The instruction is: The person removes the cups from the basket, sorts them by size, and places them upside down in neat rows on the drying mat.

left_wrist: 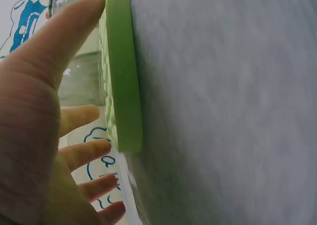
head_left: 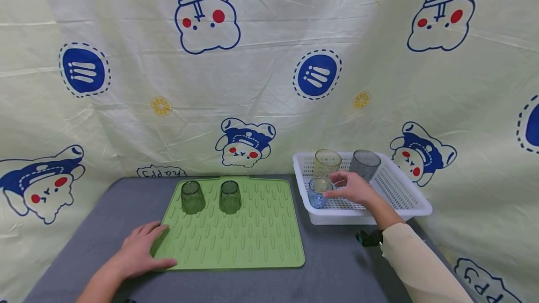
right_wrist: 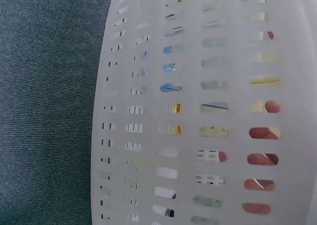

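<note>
My left hand (head_left: 141, 251) lies at the near left corner of a green drying mat (head_left: 252, 228), fingers spread and thumb along its front edge. In the left wrist view, the thumb (left_wrist: 64, 31) touches the mat's rim. Two green-tinted glasses (head_left: 193, 198) (head_left: 230, 197) stand on the mat's far left part. Over a white slotted basket (head_left: 404, 207), my right hand (head_left: 353, 188) has its thumb and fingers apart beside a small blue glass (head_left: 318, 195). The thumb overlaps that glass; contact is unclear. Through the basket slots, the right wrist view gives only bits of the hand (right_wrist: 260, 159).
A yellowish clear glass (head_left: 326, 162) and a grey glass (head_left: 365, 163) stand farther back in the basket. The grey tabletop (head_left: 337, 265) lies under everything. A printed plastic sheet (head_left: 269, 83) hangs behind the table.
</note>
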The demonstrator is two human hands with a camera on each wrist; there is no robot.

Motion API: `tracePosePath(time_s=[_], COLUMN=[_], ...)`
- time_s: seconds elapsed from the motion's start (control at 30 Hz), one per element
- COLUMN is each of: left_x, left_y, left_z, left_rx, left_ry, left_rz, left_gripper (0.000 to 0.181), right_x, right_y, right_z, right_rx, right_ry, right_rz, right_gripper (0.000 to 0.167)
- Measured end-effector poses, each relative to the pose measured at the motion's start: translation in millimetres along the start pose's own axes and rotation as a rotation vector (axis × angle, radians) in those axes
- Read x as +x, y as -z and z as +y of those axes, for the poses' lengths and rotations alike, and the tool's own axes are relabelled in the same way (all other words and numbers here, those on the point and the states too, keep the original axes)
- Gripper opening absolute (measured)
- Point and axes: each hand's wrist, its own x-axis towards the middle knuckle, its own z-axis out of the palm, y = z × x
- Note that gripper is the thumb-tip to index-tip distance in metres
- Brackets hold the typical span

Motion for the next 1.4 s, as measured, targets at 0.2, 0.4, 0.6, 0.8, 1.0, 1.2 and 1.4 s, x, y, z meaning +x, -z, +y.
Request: tracePosePath(time_s=[0.2, 0.4, 0.6, 0.8, 1.0, 1.2, 1.4], left_x=[6.3, 14.8, 22.6, 28.5, 35.5, 41.0, 46.3], left_y=[-6.6, -14.2, -21.7, -29.9, -35.8, -39.5, -41.4], left_z=[12.5, 27.1, 46.4, 62.4, 73.6, 85.4, 99.3], left_rx=[-0.035, -0.107, -0.245, -0.359, -0.430, -0.490, -0.548], left_ry=[-0.048, -0.073, -0.124, -0.128, -0.112, -0.114, -0.098], left_rz=[0.049, 0.104, 0.143, 0.167, 0.179, 0.167, 0.132], left_gripper=[0.103, 0.099, 0.092, 0.088, 0.085, 0.083, 0.081], right_x=[0.0, -0.2, 2.4, 4.9, 6.9, 8.8, 11.5], right_y=[-1.4, -3.5, -5.0, -6.8, -9.1, -9.0, -9.7], right_z=[-2.7, -3.2, -1.5, 0.3, 2.4, 0.6, 0.1], right_rx=[-0.014, -0.013, -0.013, 0.004, 0.016, 0.014, 0.001], right_ry=[-0.024, -0.013, -0.020, -0.024, -0.027, 0.002, 0.025], right_rz=[-0.010, -0.033, -0.043, -0.057, -0.064, -0.076, -0.086], right_gripper=[0.080, 0.083, 0.083, 0.082, 0.082, 0.084, 0.085])
